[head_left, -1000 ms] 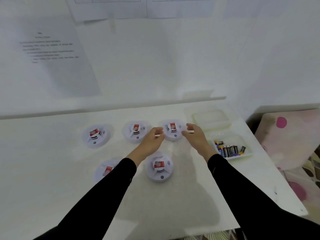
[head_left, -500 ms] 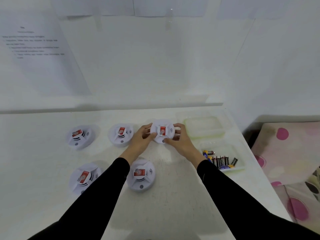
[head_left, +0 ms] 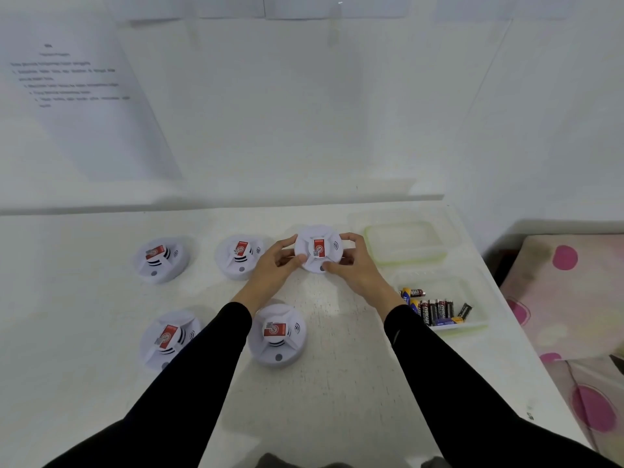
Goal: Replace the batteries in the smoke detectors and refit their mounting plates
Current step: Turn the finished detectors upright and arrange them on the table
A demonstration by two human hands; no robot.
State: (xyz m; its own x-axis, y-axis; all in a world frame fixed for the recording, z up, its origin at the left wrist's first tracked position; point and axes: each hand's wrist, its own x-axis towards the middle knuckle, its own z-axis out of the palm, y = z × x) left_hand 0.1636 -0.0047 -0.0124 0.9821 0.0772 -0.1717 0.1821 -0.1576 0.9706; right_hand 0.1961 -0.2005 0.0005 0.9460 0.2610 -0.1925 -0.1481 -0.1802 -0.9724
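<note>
The smoke detector (head_left: 318,248) is sitting up at the back right of the white table (head_left: 337,383), its red-labelled face turned to the camera, and both hands are on it. The left hand (head_left: 275,268) is gripping the left rim, fingers curled behind and thumb on the front. The right hand (head_left: 358,268) is gripping the right rim, thumb pressing near the lower edge. Whether it is lifted clear of the table, I cannot tell.

Just left of it the back-middle detector (head_left: 240,256) is lying flat, and beyond that the back-left detector (head_left: 162,260). Nearer the camera, the front-right detector (head_left: 277,334) and the front-left detector (head_left: 169,337) are lying either side of the black left sleeve (head_left: 209,359).

To the right, an empty clear container (head_left: 405,243) is sitting near the right hand's fingers. In front of it a clear tray (head_left: 472,327) is holding loose batteries (head_left: 435,310). A printed sheet (head_left: 74,96) is hanging on the wall behind.
</note>
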